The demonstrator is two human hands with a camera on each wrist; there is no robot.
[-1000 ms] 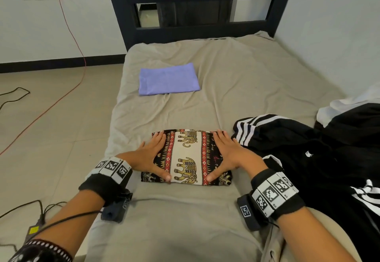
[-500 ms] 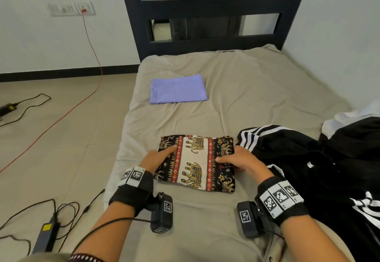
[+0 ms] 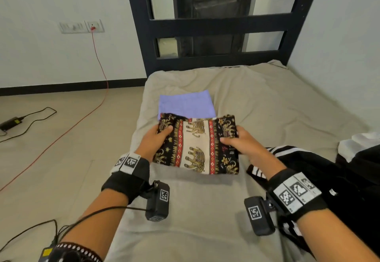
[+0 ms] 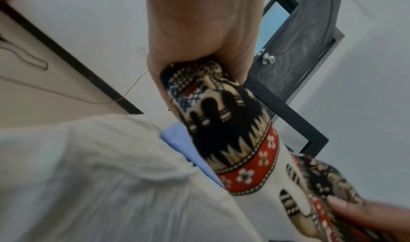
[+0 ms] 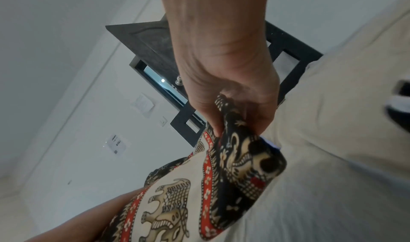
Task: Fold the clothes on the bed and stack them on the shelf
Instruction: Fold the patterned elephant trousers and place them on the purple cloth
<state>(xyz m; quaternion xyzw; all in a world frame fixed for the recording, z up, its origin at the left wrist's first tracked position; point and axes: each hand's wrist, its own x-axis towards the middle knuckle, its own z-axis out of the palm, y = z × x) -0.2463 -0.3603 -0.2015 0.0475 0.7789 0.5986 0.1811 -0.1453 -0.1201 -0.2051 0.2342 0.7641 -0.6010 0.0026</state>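
Observation:
A folded cloth with an elephant print [image 3: 198,143] in black, red and cream hangs lifted above the beige bed [image 3: 267,105]. My left hand [image 3: 156,140] grips its left edge, thumb on top. Its right edge sits in my right hand [image 3: 236,140], thumb on top too. In the left wrist view the elephant cloth [image 4: 224,123] bunches out of my left hand [image 4: 199,52]. The right wrist view shows the elephant cloth [image 5: 235,166] pinched by my right hand [image 5: 230,91]. Beyond the cloth lies a folded lilac cloth [image 3: 186,103], partly hidden by it.
A black jacket with white stripes [image 3: 329,171] lies heaped at the right of the bed, with something white [image 3: 362,144] behind it. A dark headboard [image 3: 216,25] stands at the far end. On the floor at the left run a red cable [image 3: 96,56] and black cables [image 3: 26,117].
Both hands went from lying flat on the elephant cloth to gripping its side edges. They have lifted it off the bed and carried it forward toward the lilac cloth.

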